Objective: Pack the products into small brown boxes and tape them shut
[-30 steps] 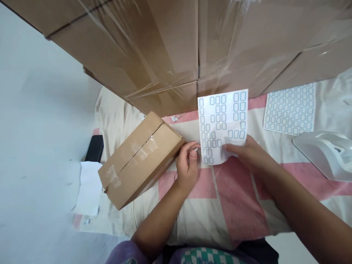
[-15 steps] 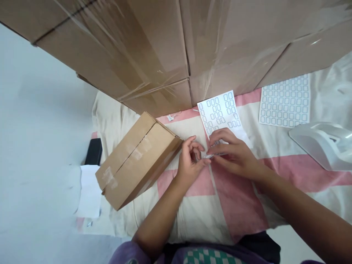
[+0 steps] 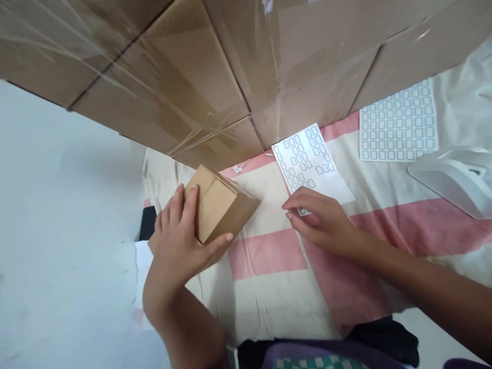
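My left hand (image 3: 179, 241) lies over the small brown cardboard box (image 3: 217, 205), fingers across its top and thumb against its near side. The box rests slantwise on the cloth and the hand covers its nearer end. My right hand (image 3: 323, 215) hangs at the lower edge of a sticker sheet (image 3: 338, 179), thumb and index finger curled together in a pinch. Whatever sits between those fingertips is too small to make out. Rows of blue-outlined labels fill part of that sheet, with bare gaps among them.
Large taped cardboard boxes (image 3: 184, 77) form a wall at the back. A fuller label sheet (image 3: 400, 123) lies at right beside a white plastic object (image 3: 457, 177). White scraps (image 3: 237, 168) sit near the boxes. A black object (image 3: 147, 223) and white paper (image 3: 143, 266) lie at left.
My left hand has left the right hand and moved left onto the small box, which now sits at a different angle. The right hand stays near the sheet; the small white piece no longer shows.
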Available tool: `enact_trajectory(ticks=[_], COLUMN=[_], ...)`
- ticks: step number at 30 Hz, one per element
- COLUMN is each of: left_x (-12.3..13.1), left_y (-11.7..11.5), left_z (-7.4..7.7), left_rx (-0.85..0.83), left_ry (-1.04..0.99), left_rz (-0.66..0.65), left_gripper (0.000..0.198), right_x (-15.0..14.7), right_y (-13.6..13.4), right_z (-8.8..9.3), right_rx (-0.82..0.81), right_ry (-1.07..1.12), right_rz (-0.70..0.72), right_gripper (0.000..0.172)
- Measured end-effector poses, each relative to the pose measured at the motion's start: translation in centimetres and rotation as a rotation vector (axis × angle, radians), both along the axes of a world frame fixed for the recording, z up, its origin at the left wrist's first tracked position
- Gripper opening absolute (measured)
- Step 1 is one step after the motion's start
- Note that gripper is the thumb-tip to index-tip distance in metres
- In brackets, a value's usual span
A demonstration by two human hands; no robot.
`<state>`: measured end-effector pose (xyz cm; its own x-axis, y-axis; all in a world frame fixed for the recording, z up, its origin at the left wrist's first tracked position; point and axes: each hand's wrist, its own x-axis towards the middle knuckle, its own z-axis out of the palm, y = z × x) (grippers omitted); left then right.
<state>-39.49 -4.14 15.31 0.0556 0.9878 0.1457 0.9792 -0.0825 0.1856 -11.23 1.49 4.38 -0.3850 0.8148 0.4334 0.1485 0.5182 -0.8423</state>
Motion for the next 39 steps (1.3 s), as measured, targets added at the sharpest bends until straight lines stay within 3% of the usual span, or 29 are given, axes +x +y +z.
enact_trajectory(ticks=[4, 10, 17, 22, 39], left_x=[-2.3, -1.0, -0.9, -1.4, -1.7], left_y=[-0.3, -2.0, -1.2, -1.0, -1.3], left_z=[0.1, 1.0, 0.8, 0.7, 0.0], left_rx=[-0.233, -0.221, -0.245, -0.245, -0.156], left_ry=[0.012, -0.032, -0.388, -0.404, -0.564], left_rz=[-0.229, -0.313, -0.478, -0.476, -0.484], left_gripper=[0.088, 0.086, 0.067, 0.067, 0.054], right_x=[-0.6, -1.2, -1.7, -1.8, -2.2], right_y=[-0.9, -1.4, -1.5, -1.7, -2.2], right_z=[-0.2, -1.5, -2.1, -2.0, -2.3], right_rx=[-0.042, -0.044, 0.095, 0.108, 0.066], right_ry=[-0.014, -0.085, -0.025, 0.02, 0.117], right_rz=[0.064, 0.069, 0.035, -0.014, 0.104], right_gripper=[0.011, 0.01, 0.016, 0.017, 0.019])
